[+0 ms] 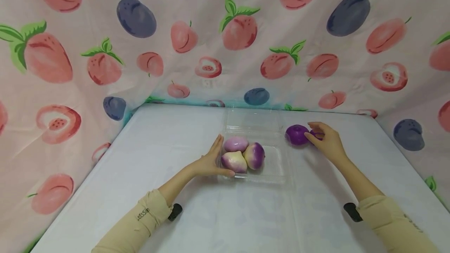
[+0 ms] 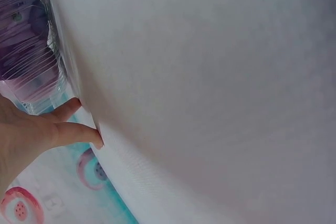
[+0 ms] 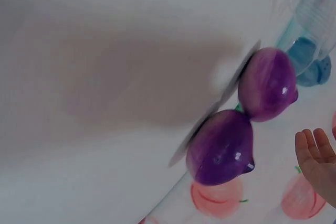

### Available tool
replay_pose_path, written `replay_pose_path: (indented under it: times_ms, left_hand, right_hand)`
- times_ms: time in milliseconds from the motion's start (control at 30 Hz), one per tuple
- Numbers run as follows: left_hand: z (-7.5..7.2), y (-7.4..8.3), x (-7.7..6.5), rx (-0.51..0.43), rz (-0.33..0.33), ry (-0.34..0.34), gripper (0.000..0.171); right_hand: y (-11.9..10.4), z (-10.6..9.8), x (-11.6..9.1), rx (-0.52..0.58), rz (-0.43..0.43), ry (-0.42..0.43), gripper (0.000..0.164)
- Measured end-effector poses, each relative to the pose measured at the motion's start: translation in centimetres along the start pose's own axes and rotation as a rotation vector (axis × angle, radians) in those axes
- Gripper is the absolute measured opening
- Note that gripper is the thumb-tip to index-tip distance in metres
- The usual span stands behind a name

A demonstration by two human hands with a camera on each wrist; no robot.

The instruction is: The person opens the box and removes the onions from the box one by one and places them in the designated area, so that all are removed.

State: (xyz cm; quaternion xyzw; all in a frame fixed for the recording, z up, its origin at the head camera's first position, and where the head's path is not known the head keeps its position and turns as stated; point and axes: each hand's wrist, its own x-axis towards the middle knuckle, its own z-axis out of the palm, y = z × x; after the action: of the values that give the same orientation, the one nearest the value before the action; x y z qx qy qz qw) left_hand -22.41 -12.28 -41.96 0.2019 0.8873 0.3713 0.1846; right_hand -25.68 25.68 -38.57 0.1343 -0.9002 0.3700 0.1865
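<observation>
A clear plastic clamshell box [image 1: 274,163] stands on the table with its lid laid back. Three purple-and-cream onion-shaped pieces [image 1: 234,162] lie in its left part. My left hand [image 1: 208,163] touches the box's left front corner, thumb along the front edge and fingers straight up the left side. Right of the box, two glossy purple onion-shaped pieces [image 3: 223,148] sit on the table side by side. Above the right-hand one is my right hand [image 1: 327,139], partly covering it in the head view. In the right wrist view, its fingers [image 3: 310,142] are extended and apart from both pieces.
The white-covered table [image 1: 168,139] reaches back to a fruit-printed curtain [image 1: 211,22], which also hangs at both sides. The open box lid [image 1: 253,119] lies behind the tray. A dark wrist-worn piece shows under each sleeve.
</observation>
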Motion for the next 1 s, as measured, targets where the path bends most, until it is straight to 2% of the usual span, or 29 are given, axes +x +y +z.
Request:
replay_pose_path:
  times_ms: [133, 367, 633, 800, 1000]
  left_hand:
    - [0.0, 0.0, -0.1, -0.008, 0.007, 0.002, 0.13]
    - [0.1, -0.2, -0.2, -0.011, 0.015, -0.004, 0.132]
    - [0.1, -0.2, -0.1, -0.007, 0.013, -0.003, 0.131]
    - [0.0, -0.1, 0.0, -0.006, 0.008, -0.01, 0.132]
    - [0.0, -0.2, 0.0, -0.008, 0.011, -0.013, 0.132]
  right_hand:
    - [-1.1, 0.9, -0.4, 0.043, -0.023, -0.043, 0.033]
    - [-3.6, 2.5, -1.3, 0.147, -0.007, -0.156, 0.038]
    - [-5.1, 4.3, -1.9, 0.221, -0.004, -0.298, 0.042]
    - [-5.8, 5.9, -1.9, 0.282, -0.01, -0.308, 0.042]
    - [-6.3, 8.1, -2.4, 0.29, -0.038, -0.327, 0.042]
